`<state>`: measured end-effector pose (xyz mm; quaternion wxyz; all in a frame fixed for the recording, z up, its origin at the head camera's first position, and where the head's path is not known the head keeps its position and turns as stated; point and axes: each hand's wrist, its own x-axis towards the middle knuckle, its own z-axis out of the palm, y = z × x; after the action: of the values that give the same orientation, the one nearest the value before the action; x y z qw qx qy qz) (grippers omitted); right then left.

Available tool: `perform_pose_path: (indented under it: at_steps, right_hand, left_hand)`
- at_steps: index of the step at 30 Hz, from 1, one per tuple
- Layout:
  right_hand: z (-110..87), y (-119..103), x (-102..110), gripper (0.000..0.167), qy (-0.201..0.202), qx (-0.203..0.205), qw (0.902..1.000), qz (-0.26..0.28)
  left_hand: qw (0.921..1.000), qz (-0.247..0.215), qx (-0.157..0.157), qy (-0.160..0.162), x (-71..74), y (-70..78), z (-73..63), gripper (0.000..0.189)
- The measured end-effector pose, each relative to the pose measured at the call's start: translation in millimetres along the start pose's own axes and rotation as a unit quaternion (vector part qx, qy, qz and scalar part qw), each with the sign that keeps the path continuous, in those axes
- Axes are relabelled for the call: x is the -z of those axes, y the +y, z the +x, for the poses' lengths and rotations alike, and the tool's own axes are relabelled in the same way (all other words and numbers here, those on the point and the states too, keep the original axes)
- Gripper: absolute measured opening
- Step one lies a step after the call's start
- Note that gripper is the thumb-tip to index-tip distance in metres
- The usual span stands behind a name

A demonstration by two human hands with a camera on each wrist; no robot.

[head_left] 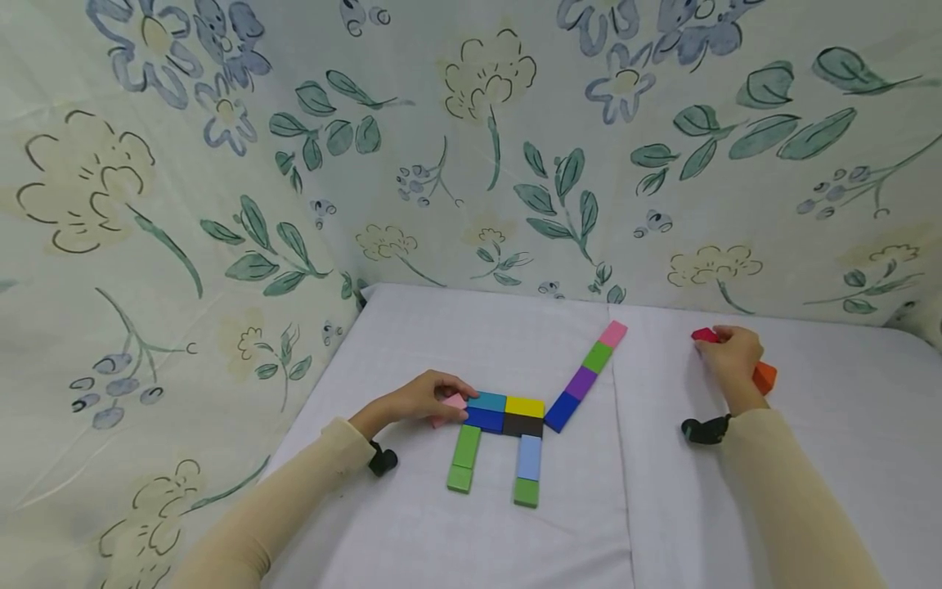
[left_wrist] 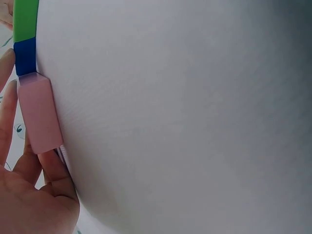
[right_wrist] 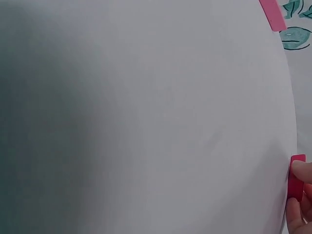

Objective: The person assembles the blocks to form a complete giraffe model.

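Note:
My left hand [head_left: 421, 397] is at the left end of a flat figure of coloured blocks, its fingers around a pink block [head_left: 455, 402]. That pink block [left_wrist: 40, 112] abuts a blue block [left_wrist: 26, 57] in the left wrist view. Teal [head_left: 487, 401], yellow [head_left: 525, 406], blue and dark brown [head_left: 522, 424] blocks make the figure's body. Two legs of green [head_left: 465, 446] and light blue [head_left: 529, 456] blocks extend toward me. Off to the right, my right hand [head_left: 736, 353] pinches a red block [right_wrist: 295, 180]. An orange block [head_left: 764, 377] shows beside that hand; whether it is held is hidden.
From the body's right end a slanting row of blue, purple [head_left: 581, 382], green and pink [head_left: 614, 333] blocks runs toward the back. White cloth [head_left: 574, 523] covers the table. A flower-patterned curtain [head_left: 471, 196] hangs behind and at the left.

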<state>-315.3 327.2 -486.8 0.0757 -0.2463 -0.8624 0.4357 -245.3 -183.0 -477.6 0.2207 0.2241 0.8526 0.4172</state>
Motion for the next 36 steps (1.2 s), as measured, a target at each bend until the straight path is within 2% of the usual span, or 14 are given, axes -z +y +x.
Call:
perform_pose_path:
  at_steps: [6, 14, 23, 29, 32, 36]
  right_hand:
    - [-1.5, -1.3, 0.9, 0.05, -0.004, 0.007, 0.9998, -0.017]
    - [0.3, -2.9, 1.8, 0.05, -0.004, 0.021, 0.9998, -0.005]
    - [2.7, -10.7, -6.0, 0.051, -0.035, 0.064, 0.9973, -0.011]
    - [0.8, -19.0, -15.4, 0.051, -0.048, 0.077, 0.9958, -0.015]
    - [0.8, -22.9, -20.5, 0.051, -0.056, 0.09, 0.9943, -0.013]
    - [1.8, -27.6, -27.4, 0.053, -0.074, 0.101, 0.9921, -0.007]
  left_hand:
    - [1.0, -0.001, -0.003, 0.001, -0.5, -0.1, 0.2, 0.034]
    - [0.9999, -0.016, -0.002, 0.004, -2.8, 0.0, 2.8, 0.036]
    - [0.9999, -0.008, 0.001, 0.006, -1.7, -0.6, 2.4, 0.034]
    - [0.9999, -0.01, -0.001, 0.008, -2.7, -2.2, 3.1, 0.035]
    - [0.9999, -0.014, -0.002, 0.009, -3.2, 3.3, 0.3, 0.035]
    - [0.9997, -0.022, -0.005, 0.005, 0.2, 23.6, -9.6, 0.034]
